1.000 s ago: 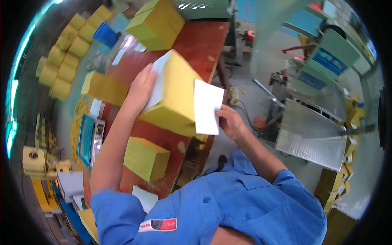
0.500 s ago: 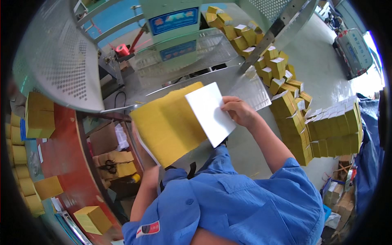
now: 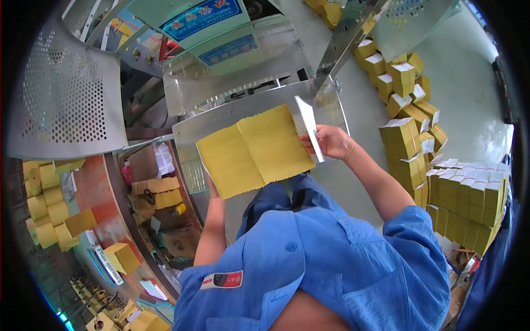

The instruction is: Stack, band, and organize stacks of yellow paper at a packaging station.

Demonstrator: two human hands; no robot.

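A large sheet of yellow paper, creased down the middle and rough along its edges, spreads in front of me over the metal machine table. My left hand grips its near left side; most of the fingers are hidden behind the paper. Just past the sheet's right edge, my right hand is closed on a white card. That card stands tilted nearly edge-on, close to the yellow paper. Whether it is one piece or a thin stack, I cannot tell.
Ahead stands a machine with a clear guard and a metal table. A perforated metal panel is at left. Yellow wrapped stacks fill the right floor. Scissors lie in the open shelf of a red bench.
My right hand has tilted the white card from facing up to nearly edge-on and moved it off the yellow paper. The paper now lies flatter, its crease showing. My view has shifted.
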